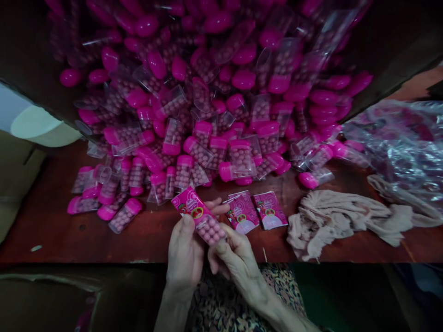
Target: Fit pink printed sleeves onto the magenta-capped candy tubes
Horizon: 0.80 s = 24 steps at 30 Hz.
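Observation:
Between my two hands, over the front of the table, is a small clear container of pink balls [210, 230] with a printed pink label [189, 201] around or over its upper part. It lies tilted, label end up and to the left. My left hand [187, 249] grips the label end, its thumb pressed on the print and fingers behind. My right hand [237, 256] pinches the lower end between thumb and fingers. Just right of the hands lie printed pink labels [244, 214] in a small stack and another label stack [271, 210] beside it.
A large heap of pink-capped containers [207, 129] covers the back of the brown table [155, 244]. A crumpled beige cloth [332, 221] lies at right, before clear plastic wrapping [408, 147]. A white round tub [43, 124] stands at far left.

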{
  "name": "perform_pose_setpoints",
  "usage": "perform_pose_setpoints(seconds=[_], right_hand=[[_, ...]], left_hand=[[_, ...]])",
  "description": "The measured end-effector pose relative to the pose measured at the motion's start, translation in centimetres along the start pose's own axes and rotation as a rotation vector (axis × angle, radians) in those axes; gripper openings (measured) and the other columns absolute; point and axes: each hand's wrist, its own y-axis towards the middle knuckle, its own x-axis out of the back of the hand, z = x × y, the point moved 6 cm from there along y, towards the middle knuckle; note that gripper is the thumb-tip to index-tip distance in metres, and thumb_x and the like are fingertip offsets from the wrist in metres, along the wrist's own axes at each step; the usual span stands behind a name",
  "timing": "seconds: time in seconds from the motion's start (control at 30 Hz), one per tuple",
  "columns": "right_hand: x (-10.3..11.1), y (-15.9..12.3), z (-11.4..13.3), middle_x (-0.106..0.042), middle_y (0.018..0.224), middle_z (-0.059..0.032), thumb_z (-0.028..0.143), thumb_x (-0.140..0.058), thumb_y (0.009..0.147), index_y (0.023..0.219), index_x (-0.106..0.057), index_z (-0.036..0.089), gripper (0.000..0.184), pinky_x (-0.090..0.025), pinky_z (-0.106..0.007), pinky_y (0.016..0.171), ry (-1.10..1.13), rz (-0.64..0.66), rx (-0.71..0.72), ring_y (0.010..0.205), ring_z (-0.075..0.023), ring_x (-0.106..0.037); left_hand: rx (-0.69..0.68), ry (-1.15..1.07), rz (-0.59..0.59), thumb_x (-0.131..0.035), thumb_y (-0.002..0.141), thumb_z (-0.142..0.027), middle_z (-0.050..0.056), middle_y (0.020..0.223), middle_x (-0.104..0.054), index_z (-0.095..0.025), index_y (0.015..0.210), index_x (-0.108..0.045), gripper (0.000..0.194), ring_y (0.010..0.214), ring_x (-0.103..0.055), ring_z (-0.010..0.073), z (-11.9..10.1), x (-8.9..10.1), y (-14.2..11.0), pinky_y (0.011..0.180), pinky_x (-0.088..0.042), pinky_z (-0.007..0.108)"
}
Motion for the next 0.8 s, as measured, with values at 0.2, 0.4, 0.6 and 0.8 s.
perform_pose_setpoints(seconds=[0.2, 0.4, 0.6, 0.8], right_hand=[[1.0, 0.0, 0.9, -0.044, 0.046, 0.0061, 0.053, -0.049, 0.083, 0.064, -0.050, 0.017, 0.040, -0.025, -0.016, 0.034, -0.220, 0.048, 0.007, 0.035, -0.0035, -0.033], [1.4, 0.5, 1.0, -0.040, 0.037, 0.0064, 0.054, -0.048, 0.081, 0.051, -0.046, 0.018, 0.048, -0.022, -0.016, 0.030, -0.224, -0.020, 0.006, 0.029, -0.0031, -0.032], [0.9, 0.4, 0.5, -0.039, 0.035, 0.0062, 0.052, -0.047, 0.083, 0.046, -0.044, 0.017, 0.051, -0.022, -0.016, 0.031, -0.208, -0.007, -0.020, 0.028, -0.0027, -0.030], [1.2, -0.7, 2.6, -0.048, 0.043, 0.0057, 0.036, -0.049, 0.085, 0.067, -0.062, 0.016, 0.030, -0.032, -0.016, 0.037, -0.369, -0.002, 0.123, 0.035, -0.0054, -0.042]], left_hand=[[0.036, 0.016, -0.015, -0.055, 0.081, -0.046, 0.012, 0.085, -0.073, -0.013, 0.090, -0.065, 0.036, 0.076, -0.068, 0.0214, 0.5, -0.6, -0.4, 0.062, -0.055, 0.030], [0.024, 0.057, -0.071, -0.063, 0.073, -0.048, 0.004, 0.063, -0.068, -0.013, 0.078, -0.064, 0.035, 0.047, -0.060, 0.0126, 2.0, -1.0, -1.3, 0.044, -0.050, 0.022], [0.078, 0.091, -0.074, -0.062, 0.073, -0.050, -0.004, 0.039, -0.051, -0.014, 0.073, -0.063, 0.036, 0.039, -0.055, 0.0122, 2.9, -1.0, -1.8, 0.042, -0.048, 0.023], [-0.177, 0.384, -0.232, -0.045, 0.080, -0.058, 0.009, 0.082, -0.071, -0.018, 0.089, -0.066, 0.046, 0.074, -0.065, 0.0227, -2.0, 2.5, -2.3, 0.059, -0.053, 0.036]])
